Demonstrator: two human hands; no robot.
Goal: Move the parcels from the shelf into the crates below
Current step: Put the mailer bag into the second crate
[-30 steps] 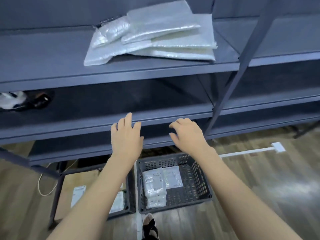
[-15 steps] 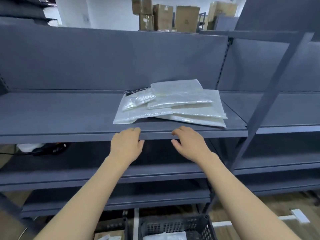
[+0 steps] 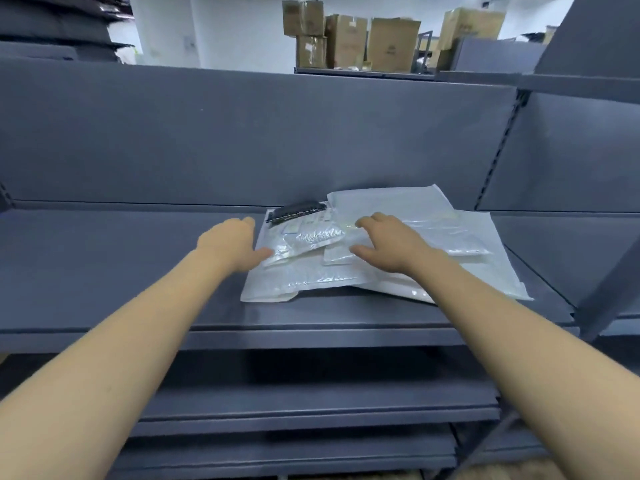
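Lower shelves (image 3: 311, 407): dark grey metal, nearest the viewer, nothing visible on them; the crates are out of view.

Forearms: two, bare, reaching up over the front lip of the main shelf (image 3: 121, 271).

Left hand (image 3: 230, 245): fingers loosely spread, palm down, at the left edge of the pile, thumb touching a clear bag; holding nothing.

Right hand (image 3: 388, 245): fingers spread, resting flat on top of the pile; no pinch visible.

Parcels (image 3: 450, 237): overlapping flat white and clear plastic mailers, lying right of centre on the main shelf (count uncertain, edges overlap). One small bag with a dark item (image 3: 294, 212) sits at the back left of the pile.

Back panel (image 3: 242, 133): plain grey, upright.

Cardboard boxes (image 3: 391, 43): several, stacked on a far rack beyond the panel.
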